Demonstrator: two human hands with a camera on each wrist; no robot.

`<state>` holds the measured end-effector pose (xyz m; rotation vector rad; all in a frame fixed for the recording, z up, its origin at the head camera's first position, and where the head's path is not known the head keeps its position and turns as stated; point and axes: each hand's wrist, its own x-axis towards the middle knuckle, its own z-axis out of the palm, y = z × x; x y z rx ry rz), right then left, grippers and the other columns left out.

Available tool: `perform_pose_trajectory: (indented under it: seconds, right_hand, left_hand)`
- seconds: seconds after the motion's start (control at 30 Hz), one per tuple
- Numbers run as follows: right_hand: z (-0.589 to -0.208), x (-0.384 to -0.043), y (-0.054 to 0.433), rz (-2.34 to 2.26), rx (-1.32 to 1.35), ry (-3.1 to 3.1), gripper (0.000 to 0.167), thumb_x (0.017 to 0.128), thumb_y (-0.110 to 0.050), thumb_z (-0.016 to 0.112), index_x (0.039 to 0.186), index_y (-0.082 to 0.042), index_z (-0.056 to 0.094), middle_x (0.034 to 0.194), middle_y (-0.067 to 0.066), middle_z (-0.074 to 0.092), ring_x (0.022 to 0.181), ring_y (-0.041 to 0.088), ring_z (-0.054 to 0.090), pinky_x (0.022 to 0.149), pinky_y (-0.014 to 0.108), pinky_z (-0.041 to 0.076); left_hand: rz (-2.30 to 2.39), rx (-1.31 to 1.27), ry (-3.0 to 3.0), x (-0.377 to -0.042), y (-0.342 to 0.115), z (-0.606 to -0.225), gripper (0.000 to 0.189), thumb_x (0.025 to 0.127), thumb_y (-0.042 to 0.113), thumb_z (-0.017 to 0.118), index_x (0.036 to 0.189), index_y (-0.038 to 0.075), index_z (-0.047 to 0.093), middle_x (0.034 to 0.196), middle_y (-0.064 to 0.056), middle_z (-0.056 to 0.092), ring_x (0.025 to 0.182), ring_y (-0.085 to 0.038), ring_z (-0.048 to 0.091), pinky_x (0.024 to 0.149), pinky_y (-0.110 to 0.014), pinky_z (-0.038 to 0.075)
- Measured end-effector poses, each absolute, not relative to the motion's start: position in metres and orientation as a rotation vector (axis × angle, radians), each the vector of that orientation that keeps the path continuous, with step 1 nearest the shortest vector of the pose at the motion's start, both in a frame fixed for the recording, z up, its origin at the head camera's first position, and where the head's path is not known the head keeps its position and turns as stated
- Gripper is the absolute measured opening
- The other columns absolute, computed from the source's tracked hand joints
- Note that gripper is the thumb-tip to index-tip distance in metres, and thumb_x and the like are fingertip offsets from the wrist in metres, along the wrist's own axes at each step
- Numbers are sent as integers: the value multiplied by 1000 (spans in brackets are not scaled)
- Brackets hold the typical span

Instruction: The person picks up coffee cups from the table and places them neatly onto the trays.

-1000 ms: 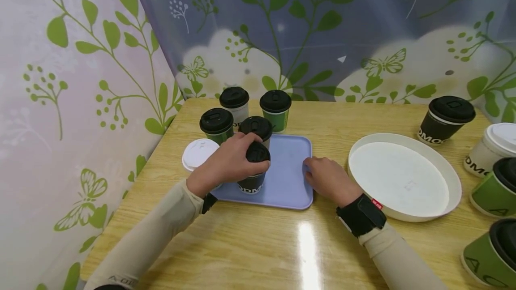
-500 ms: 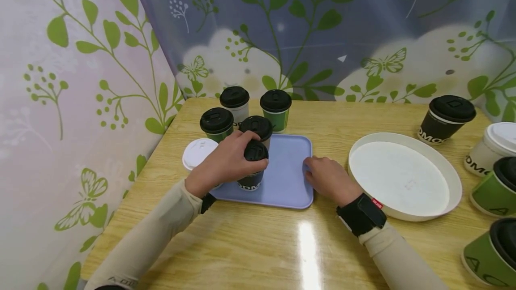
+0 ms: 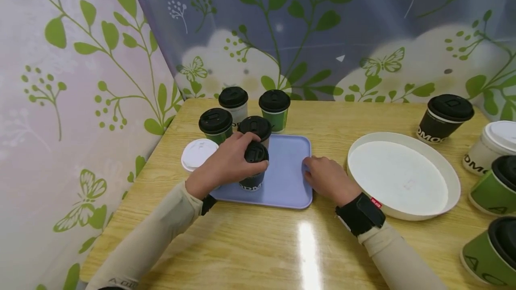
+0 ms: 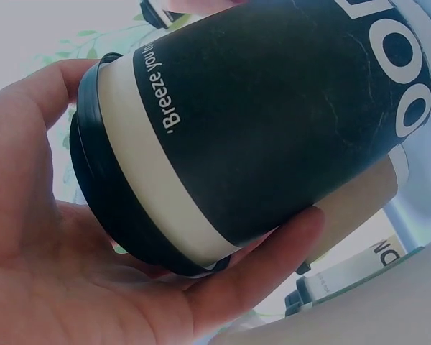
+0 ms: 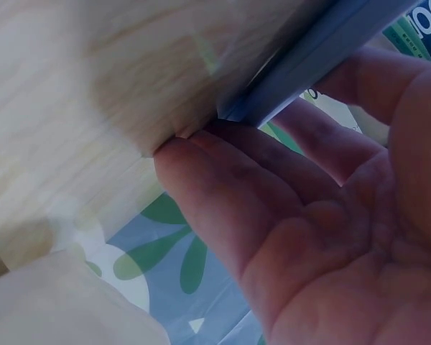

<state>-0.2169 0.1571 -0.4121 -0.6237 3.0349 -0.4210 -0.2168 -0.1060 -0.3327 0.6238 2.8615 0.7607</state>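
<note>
In the head view my left hand [image 3: 229, 161] grips a black paper cup [image 3: 253, 180] by its black lid, from above. The left wrist view shows fingers and thumb spread round the lid and upper wall of this black cup [image 4: 273, 122]. It stands upright over the front part of a lavender tray [image 3: 288, 173]; whether its base touches is unclear. Directly behind it is a brownish cup with a black lid [image 3: 255, 126], partly hidden. A white-lidded cup [image 3: 198, 155] is left, mostly behind my hand. My right hand [image 3: 327, 180] holds the tray's right rim [image 5: 302, 65].
Behind the tray stand a green cup [image 3: 275, 117] and a white cup [image 3: 234, 106], with another green cup [image 3: 215, 124] nearer. A round white tray [image 3: 403, 178] lies to the right. Beyond it are a black cup [image 3: 441, 122], a white-lidded cup [image 3: 488, 151] and green cups [image 3: 493, 191].
The black cup in my left hand has shifted very slightly backward on the tray. My right hand stays at the tray's rim.
</note>
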Motion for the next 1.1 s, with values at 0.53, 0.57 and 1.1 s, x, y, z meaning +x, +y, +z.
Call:
perform_pose_trajectory:
  seconds: [0.53, 0.57, 1.1]
  right_hand:
    - [-411, -217, 156, -418, -607, 3029, 21, 101, -9, 64, 115, 5, 69, 88, 12, 66, 68, 17, 60, 61, 36, 50]
    - [-411, -217, 156, -417, -607, 3029, 21, 101, -9, 64, 115, 5, 69, 88, 12, 67, 68, 17, 60, 61, 36, 51]
    - [-412, -218, 156, -410, -633, 3053, 21, 100, -9, 64, 114, 6, 70, 89, 14, 68, 69, 17, 62, 61, 36, 53]
  left_hand:
    - [753, 607, 2842, -216, -108, -334, 67, 92, 50, 67, 146, 13, 52, 140, -19, 50, 113, -30, 56, 95, -48, 51]
    - [749, 607, 2842, -216, -108, -333, 68, 92, 50, 67, 147, 13, 52, 142, -19, 50, 115, -31, 56, 96, -49, 50]
    - [666, 705, 2855, -216, -110, -326, 70, 98, 48, 65, 152, 7, 47, 153, -21, 45, 139, -36, 47, 110, -53, 42]
